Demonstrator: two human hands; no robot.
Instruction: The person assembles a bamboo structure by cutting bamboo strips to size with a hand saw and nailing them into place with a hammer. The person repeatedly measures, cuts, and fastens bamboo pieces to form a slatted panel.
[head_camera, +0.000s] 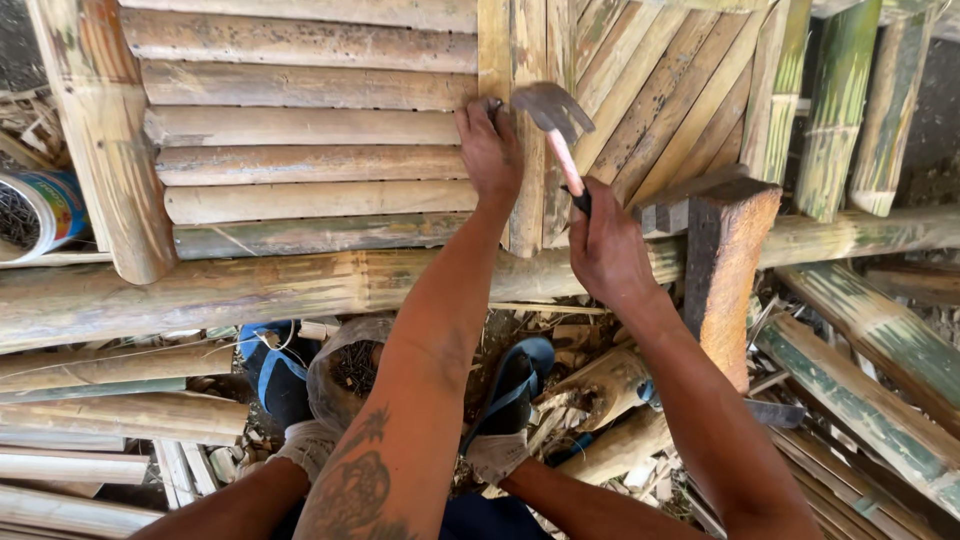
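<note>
Bamboo slat panel (310, 160) under flat left hand (490, 150); right hand (608, 245) fingers grip claw hammer (556, 125)

Soft daylight, sharp focus — edges bowed

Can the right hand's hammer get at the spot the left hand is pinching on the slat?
Probably yes: the hammer in the right hand is raised beside the left hand on the slat, nothing between them, though fingers sit close.

Round tin can (40, 212) at far left edge, white label with blue, red and yellow bands, lying on its side
</note>
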